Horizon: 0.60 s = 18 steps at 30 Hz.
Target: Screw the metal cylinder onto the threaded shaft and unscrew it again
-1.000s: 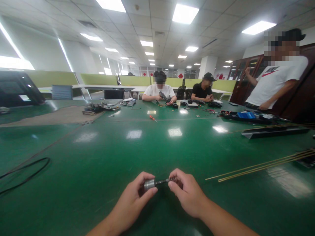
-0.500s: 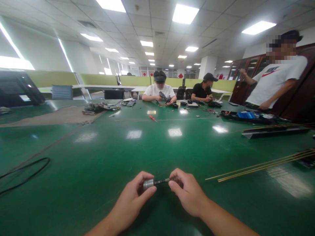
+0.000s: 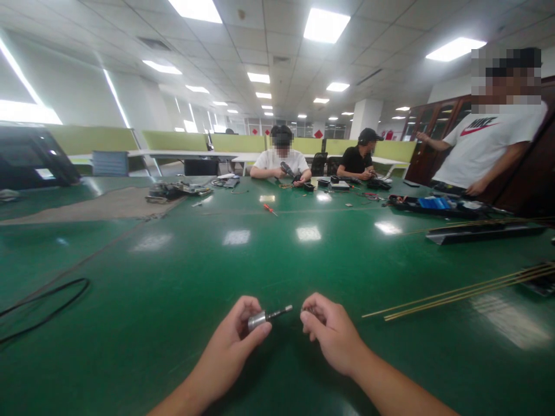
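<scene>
One silver cylinder (image 3: 256, 320) in the left grip (image 3: 229, 341), pinched between thumb and curled fingers, with rear end lost behind the fingers; cannot tell the full length. Out of its front, a thin dark shaft (image 3: 277, 313), slanting slightly upward to the right, paler at the tip, bare and just short of the right grip (image 3: 336, 338). Right grip curled nearly closed on a small metallic piece (image 3: 309, 310), brownish, mostly covered by the fingers; shape too blurred to make out. Both forearms (image 3: 186, 393) cut off by the bottom edge, above the green surface (image 3: 208, 271).

Near the right grip, but apart from it, thin brass-coloured rods (image 3: 455, 299), cut off at the right edge. Far left, a looped black cable (image 3: 88, 283), also cut off. Farther back, an orange screwdriver (image 3: 269, 209), well apart from both grips. Across the surface, a seated person in white (image 3: 264, 162) with a dark power tool (image 3: 287, 169), and another in black (image 3: 349, 159), holding something too small to tell. At right, a standing person (image 3: 494, 144), legs hidden behind the surface.
</scene>
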Each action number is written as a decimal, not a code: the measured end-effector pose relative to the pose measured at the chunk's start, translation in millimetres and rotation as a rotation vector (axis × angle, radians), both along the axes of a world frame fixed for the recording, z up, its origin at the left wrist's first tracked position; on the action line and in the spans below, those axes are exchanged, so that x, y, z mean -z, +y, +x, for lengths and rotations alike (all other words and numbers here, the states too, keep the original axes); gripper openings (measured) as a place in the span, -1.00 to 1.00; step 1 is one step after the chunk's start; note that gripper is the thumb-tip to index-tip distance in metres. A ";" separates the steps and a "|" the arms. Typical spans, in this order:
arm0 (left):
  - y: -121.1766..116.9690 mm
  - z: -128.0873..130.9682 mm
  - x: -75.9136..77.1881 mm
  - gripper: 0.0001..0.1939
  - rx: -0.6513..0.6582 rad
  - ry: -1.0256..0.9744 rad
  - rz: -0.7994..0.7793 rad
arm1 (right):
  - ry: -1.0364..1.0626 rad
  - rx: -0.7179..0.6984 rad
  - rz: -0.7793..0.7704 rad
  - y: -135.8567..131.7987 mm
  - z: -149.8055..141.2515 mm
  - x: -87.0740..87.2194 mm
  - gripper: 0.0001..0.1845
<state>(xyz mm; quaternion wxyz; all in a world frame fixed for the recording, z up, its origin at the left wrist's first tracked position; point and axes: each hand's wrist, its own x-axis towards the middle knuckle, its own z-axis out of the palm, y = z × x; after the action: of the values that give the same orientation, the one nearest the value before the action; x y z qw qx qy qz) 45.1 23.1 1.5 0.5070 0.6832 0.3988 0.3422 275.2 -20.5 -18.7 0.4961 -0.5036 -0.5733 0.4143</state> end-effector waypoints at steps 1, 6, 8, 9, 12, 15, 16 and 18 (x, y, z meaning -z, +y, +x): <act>1.7 -0.3 0.7 -0.70 -0.006 -0.038 -0.012 | 0.089 0.019 -0.028 3.5 2.5 1.0 -0.78; 7.3 -3.0 -1.5 -0.54 -0.044 -0.107 -0.046 | 0.276 0.251 -0.064 20.7 20.6 3.0 -0.67; 5.8 -3.3 -5.6 -0.52 -0.103 -0.098 -0.049 | 0.283 0.267 -0.054 23.1 24.6 3.2 -0.66; 4.6 -3.3 -8.4 -0.54 -0.142 -0.102 -0.052 | 0.281 0.265 -0.049 23.1 25.4 3.3 -0.66; 1.1 -7.0 -17.7 -0.57 -0.257 -0.151 -0.095 | 0.269 0.248 -0.037 20.7 25.3 3.3 -0.64; -1.9 -28.6 -21.5 -0.35 -0.316 -0.181 -0.148 | 0.265 0.239 -0.028 18.6 25.9 2.9 -0.62; -3.9 -41.7 -20.3 -0.27 -0.328 -0.172 -0.149 | 0.266 0.236 -0.026 18.5 26.5 2.8 -0.62; -11.8 -74.3 -14.6 -0.13 -0.366 -0.104 -0.115 | 0.270 0.228 -0.024 18.8 27.6 2.7 -0.63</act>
<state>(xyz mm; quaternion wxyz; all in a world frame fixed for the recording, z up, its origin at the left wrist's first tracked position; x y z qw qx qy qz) -29.2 11.3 16.1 0.4943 0.5505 0.5088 0.4401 302.8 -1.7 -21.4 0.6062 -0.5112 -0.4355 0.4260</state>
